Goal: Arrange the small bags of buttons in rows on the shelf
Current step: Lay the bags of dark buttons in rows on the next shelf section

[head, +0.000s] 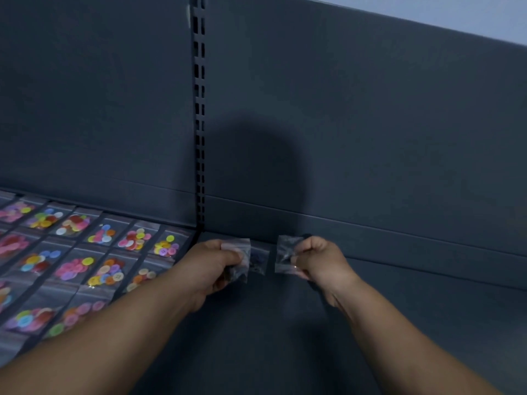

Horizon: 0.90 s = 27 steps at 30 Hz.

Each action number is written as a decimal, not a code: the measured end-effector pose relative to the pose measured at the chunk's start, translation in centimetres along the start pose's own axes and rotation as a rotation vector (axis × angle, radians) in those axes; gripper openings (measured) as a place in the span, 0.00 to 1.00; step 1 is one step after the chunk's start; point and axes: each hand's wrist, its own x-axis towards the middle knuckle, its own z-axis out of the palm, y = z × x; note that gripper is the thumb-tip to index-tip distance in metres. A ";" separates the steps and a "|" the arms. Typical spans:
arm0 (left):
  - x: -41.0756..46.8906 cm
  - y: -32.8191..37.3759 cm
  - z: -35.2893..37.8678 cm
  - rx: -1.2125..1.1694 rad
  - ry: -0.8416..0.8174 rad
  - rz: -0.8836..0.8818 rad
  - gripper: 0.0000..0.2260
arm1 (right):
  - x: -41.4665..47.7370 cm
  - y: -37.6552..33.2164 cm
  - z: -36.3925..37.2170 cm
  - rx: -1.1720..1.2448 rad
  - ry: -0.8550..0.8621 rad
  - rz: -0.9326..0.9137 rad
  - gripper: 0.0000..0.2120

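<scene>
The fingers of the left hand [212,263] grip a small bag [238,252] of dark buttons, and those of the right hand [320,259] pinch another bag [285,256]. Both are far back on the shelf [285,323], a third bag [259,260] lying flat between them.

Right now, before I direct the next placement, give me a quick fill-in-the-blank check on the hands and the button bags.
1. The bags of colourful buttons lie in rows to the ____ of the slotted upright.
2. The right hand pinches a clear bag whose buttons are ____, not colourful.
3. The left hand grips a second bag; a loose bag lies on the shelf ____ the two hands.

Missing words: left; dark; between.
</scene>
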 end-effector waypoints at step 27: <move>-0.4 0.6 1.2 -0.021 -0.011 -0.020 0.08 | -1.5 4.5 -0.9 -1.025 -0.162 -0.675 0.24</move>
